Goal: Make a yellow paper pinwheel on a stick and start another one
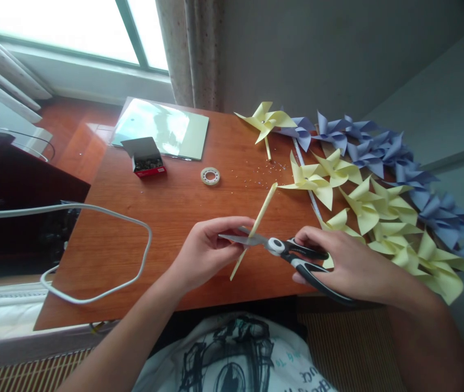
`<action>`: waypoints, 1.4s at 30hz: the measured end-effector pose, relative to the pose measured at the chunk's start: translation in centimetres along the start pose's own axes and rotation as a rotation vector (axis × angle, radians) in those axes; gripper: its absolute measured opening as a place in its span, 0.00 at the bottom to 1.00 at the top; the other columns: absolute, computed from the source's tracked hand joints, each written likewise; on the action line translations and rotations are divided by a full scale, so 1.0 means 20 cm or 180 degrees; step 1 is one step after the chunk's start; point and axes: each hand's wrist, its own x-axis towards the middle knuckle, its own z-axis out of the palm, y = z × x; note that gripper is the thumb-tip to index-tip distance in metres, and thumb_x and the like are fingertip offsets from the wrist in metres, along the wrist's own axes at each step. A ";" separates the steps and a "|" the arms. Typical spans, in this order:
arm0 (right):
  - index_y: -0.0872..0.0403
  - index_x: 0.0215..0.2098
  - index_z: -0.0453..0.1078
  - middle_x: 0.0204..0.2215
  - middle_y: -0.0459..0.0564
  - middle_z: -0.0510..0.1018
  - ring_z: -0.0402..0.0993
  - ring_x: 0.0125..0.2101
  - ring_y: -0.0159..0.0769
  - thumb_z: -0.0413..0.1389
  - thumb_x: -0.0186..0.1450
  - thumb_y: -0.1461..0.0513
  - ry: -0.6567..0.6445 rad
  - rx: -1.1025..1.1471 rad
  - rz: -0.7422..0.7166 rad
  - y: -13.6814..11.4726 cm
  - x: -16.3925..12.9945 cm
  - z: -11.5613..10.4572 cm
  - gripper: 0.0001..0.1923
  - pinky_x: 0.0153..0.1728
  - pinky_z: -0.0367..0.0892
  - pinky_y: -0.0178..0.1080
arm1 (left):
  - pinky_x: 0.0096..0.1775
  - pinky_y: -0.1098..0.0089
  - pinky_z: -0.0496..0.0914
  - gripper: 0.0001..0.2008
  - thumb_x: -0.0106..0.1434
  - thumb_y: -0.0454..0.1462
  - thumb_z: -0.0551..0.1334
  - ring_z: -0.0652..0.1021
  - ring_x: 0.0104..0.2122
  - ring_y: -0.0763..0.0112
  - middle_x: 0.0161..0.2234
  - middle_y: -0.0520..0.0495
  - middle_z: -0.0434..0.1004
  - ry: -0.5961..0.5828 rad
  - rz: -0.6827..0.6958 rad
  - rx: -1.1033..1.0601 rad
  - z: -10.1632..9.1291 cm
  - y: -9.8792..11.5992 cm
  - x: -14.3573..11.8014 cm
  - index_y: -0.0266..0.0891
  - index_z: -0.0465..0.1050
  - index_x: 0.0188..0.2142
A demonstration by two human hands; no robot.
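My left hand (207, 250) pinches a thin pale-yellow rolled paper stick (262, 209) that slants up to the right over the wooden table (166, 212). My right hand (346, 264) grips the black-and-white handles of a pair of scissors (280, 247). The scissor blades point left and cross the stick near my left fingertips. Beside my right hand, yellow paper pinwheels (374, 209) lie in a heap. A row of purple pinwheels (378, 147) lies behind them along the wall.
A small open box of pins (146, 158), a tape roll (210, 176) and a green folder (162, 128) lie at the far side. A white cable (134, 218) loops over the left part. Small paper scraps (262, 170) dot the middle. Window and curtain stand behind.
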 end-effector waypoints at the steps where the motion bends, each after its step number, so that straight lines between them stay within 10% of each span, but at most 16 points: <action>1: 0.51 0.37 0.68 0.32 0.45 0.79 0.73 0.31 0.36 0.65 0.60 0.51 0.0012 -0.0023 -0.0005 0.00 0.00 0.00 0.16 0.33 0.64 0.37 | 0.35 0.80 0.75 0.19 0.53 0.23 0.68 0.83 0.32 0.73 0.34 0.49 0.86 0.0004 -0.0021 0.0023 0.00 0.00 0.00 0.40 0.84 0.43; 42: 0.49 0.38 0.68 0.29 0.44 0.80 0.73 0.27 0.37 0.65 0.59 0.49 0.0196 -0.0632 -0.0069 0.00 -0.01 0.01 0.17 0.28 0.59 0.38 | 0.32 0.75 0.74 0.16 0.55 0.28 0.68 0.81 0.30 0.69 0.34 0.45 0.85 0.0019 -0.0050 0.0699 0.01 0.01 -0.01 0.36 0.83 0.44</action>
